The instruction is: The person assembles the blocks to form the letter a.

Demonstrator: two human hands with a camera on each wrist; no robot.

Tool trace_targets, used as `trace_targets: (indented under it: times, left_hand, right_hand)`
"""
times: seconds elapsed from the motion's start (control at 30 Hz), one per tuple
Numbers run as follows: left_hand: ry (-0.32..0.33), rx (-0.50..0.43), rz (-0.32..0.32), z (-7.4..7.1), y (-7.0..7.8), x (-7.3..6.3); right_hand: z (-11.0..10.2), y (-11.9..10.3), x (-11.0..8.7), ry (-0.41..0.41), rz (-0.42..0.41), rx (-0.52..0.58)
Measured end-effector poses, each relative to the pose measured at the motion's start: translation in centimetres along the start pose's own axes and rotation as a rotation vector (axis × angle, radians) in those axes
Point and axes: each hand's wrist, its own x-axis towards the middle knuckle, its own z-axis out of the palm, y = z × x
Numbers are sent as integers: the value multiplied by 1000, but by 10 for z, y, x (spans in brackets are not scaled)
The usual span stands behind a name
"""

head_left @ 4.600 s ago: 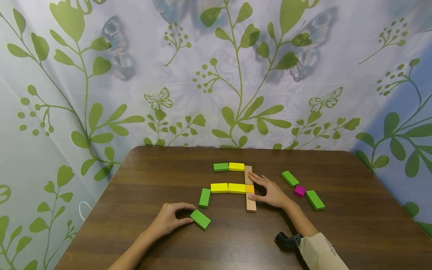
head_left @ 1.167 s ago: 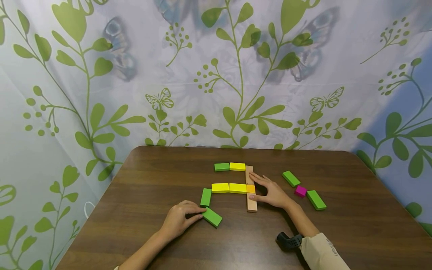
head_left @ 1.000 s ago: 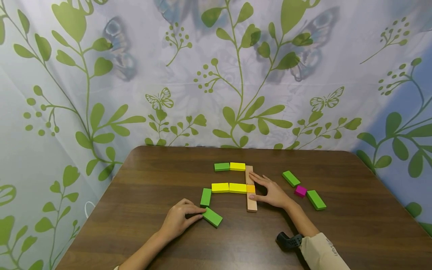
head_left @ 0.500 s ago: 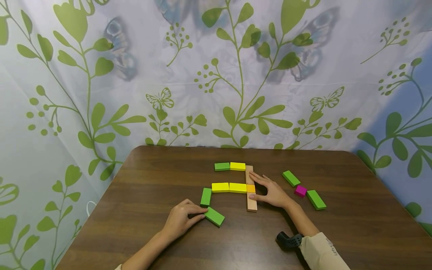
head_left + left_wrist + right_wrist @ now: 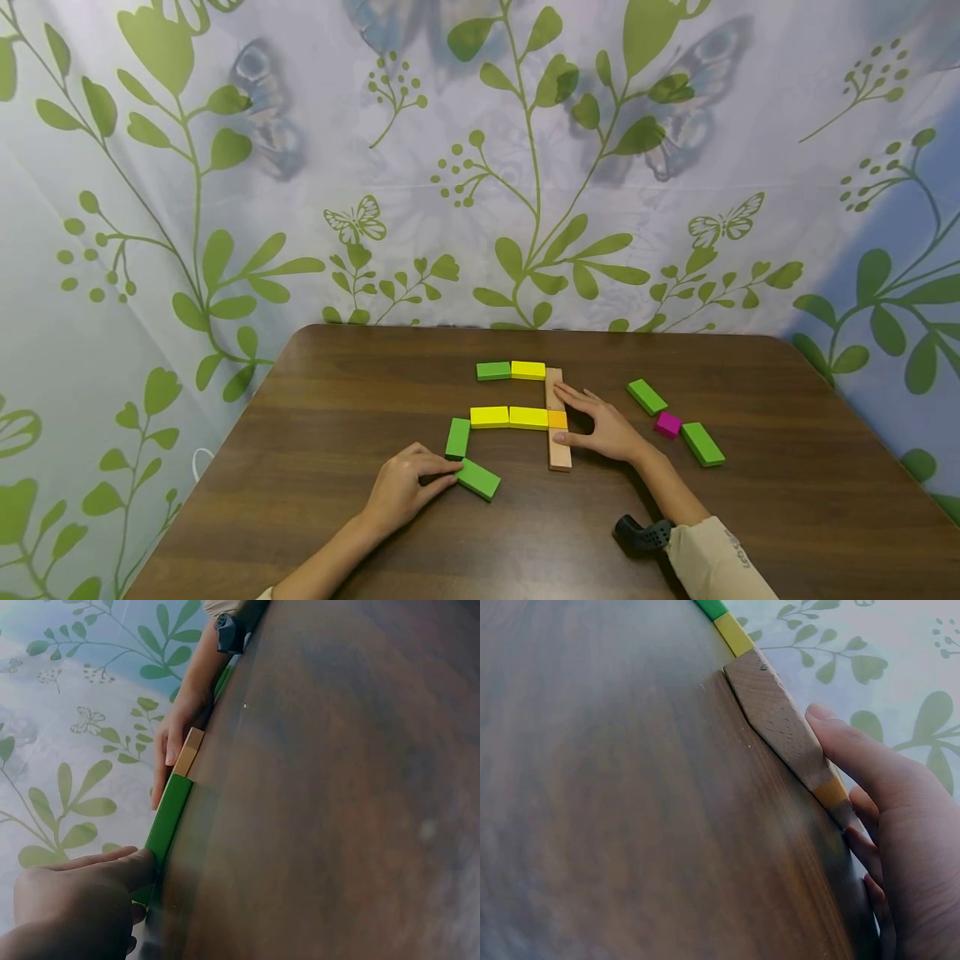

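My left hand [image 5: 399,490] pinches the left end of a green block [image 5: 480,480] between thumb and fingers. This block lies slanted on the table, its upper left corner at the lower end of another green block [image 5: 457,438]. From there a row of two yellow blocks [image 5: 490,417] runs right to a small orange block [image 5: 557,419]. The orange block sits between two natural wood blocks [image 5: 559,454], forming a column. My right hand [image 5: 606,430] touches this column from the right, fingertips on the upper wood block and thumb on the lower one.
Behind, a green block [image 5: 492,371] and a yellow block [image 5: 528,370] reach the column's top. Right of my right hand lie two green blocks [image 5: 702,444] with a magenta block [image 5: 668,424] between. The brown table [image 5: 360,367] backs onto a leaf-patterned curtain [image 5: 420,167].
Over several seconds my left hand has moved right with the slanted green block, bringing it under the other green block. In the last half second it shifts barely. My right hand stays put.
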Motion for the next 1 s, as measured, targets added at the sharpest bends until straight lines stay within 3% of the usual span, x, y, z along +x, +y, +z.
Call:
trace_targets:
  times: [0.4, 0.57, 0.83, 1.0]
  left_hand:
    - [13, 7, 4, -1, 0, 1]
    - [51, 4, 13, -2, 0, 2]
    - [155, 10, 23, -7, -4, 16]
    - [145, 1, 18, -9, -10, 28]
  right_hand:
    - [0, 0, 0, 3, 13, -1]
    - [1, -1, 1, 2, 10, -7]
    - [1, 1, 1, 2, 5, -10]
    - [1, 1, 1, 0, 9, -5]
